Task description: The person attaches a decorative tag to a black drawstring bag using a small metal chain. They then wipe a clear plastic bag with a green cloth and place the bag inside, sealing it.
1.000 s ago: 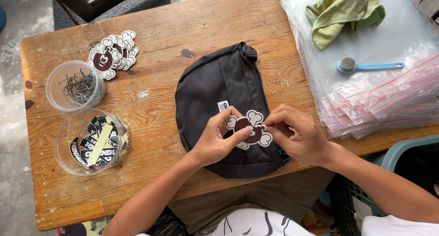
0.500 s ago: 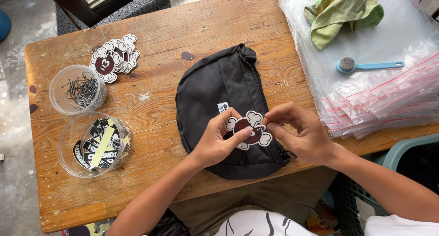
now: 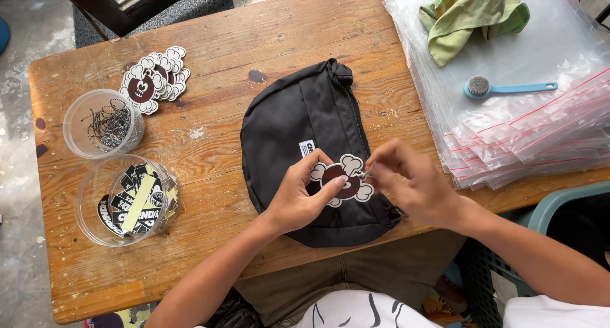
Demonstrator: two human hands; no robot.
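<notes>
Pinching a cloud-shaped brown and white tag [image 3: 343, 178] between thumb and fingers, the left hand [image 3: 302, 198] is curled about its left edge, thumb laid across the brown middle. The right hand [image 3: 413, 185] meets it from the other side, fingertips drawn tight together on a small metal ring or chain end [image 3: 363, 174] at the tag's right rim; how that bit of metal sits against the tag is too small to make out. Both hands and the tag are over the lower right part of a black pouch bag [image 3: 305, 131], which lies flat near the middle of the wooden table [image 3: 222, 48], its zip running down the right side and a little white label [image 3: 307, 148] showing just above the left thumb.

To the left of the bag, well apart from it, stand two clear round tubs: the upper tub [image 3: 105, 123] holds a tangle of thin ball chains, the lower tub [image 3: 127, 199] holds black printed labels and a yellow strip. Above them, near the table's far edge, lies a fanned stack of matching tags [image 3: 152, 80].

On the right side of the table is a pile of clear zip bags with red seals [image 3: 540, 131]. A blue-handled brush [image 3: 505, 88] rests on the pile, and a crumpled green cloth [image 3: 473, 13] lies beyond it.
</notes>
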